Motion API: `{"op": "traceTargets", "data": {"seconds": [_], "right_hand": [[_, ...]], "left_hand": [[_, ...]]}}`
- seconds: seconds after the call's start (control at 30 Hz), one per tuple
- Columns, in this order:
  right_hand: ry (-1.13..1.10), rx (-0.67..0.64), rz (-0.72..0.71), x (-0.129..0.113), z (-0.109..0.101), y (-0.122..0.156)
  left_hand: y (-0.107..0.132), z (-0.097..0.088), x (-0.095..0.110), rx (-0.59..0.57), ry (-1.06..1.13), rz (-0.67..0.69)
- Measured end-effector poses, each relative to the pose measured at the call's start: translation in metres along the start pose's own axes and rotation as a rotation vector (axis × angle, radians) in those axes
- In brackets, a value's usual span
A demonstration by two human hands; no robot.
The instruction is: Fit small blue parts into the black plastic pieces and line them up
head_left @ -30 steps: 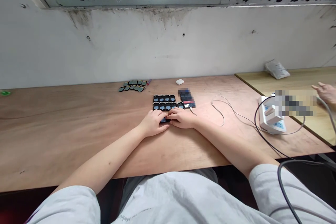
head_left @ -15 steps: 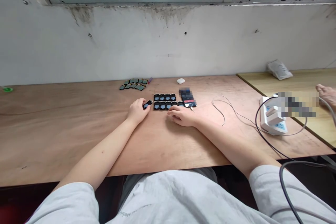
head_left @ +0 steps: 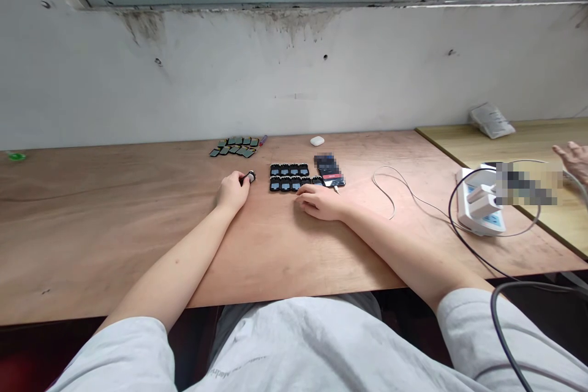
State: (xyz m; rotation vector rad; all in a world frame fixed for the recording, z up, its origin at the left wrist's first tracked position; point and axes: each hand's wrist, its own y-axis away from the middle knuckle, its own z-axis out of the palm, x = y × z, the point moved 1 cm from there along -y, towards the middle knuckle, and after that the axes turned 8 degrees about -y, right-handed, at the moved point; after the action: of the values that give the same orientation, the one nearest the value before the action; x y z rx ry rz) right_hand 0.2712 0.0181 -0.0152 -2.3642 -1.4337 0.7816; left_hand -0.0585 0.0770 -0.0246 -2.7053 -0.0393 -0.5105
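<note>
My left hand point(head_left: 233, 190) is closed on a small black module point(head_left: 248, 177), which is tipped up at the fingertips so that its face is hard to make out. Just to the right lie two rows of similar black modules point(head_left: 285, 184) with grey-blue square faces. At the near edge of the lower row rests my right hand point(head_left: 319, 202), its fingers loosely bent and apart, with nothing visible in them. Its fingertips cover part of the row. Farther back on the left is a group of flat grey-green modules point(head_left: 235, 150), in two uneven rows.
A phone point(head_left: 328, 171) with a cable plugged in lies right of the rows; a white case point(head_left: 316, 141) sits behind. On the right are a power strip point(head_left: 478, 202), loose cables, a white packet point(head_left: 491, 120) and another person's hand point(head_left: 574, 159).
My left hand has drawn slightly left, and the module in it has turned from lying nearly flat to tipped up. My right hand stays put. The other person's hand has shifted and spread.
</note>
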Motion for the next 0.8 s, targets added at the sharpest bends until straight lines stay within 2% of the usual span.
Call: {"op": "traceTargets", "data": {"seconds": [0.23,0.47,0.63,0.8], "right_hand": [[-0.016,-0.003,0.008,0.003,0.002,0.001],[-0.023,-0.001,-0.002,0.003,0.002,0.001],[0.005,-0.013,0.006,0.001,0.0,0.0],[0.023,-0.009,0.02,-0.001,0.0,0.0]], "left_hand": [[0.001,0.002,0.003,0.064,-0.051,0.056],[0.008,-0.002,0.016,0.112,-0.086,0.243],[0.004,0.004,0.034,0.032,-0.271,0.316],[-0.012,0.01,0.047,-0.023,-0.313,0.295]]}}
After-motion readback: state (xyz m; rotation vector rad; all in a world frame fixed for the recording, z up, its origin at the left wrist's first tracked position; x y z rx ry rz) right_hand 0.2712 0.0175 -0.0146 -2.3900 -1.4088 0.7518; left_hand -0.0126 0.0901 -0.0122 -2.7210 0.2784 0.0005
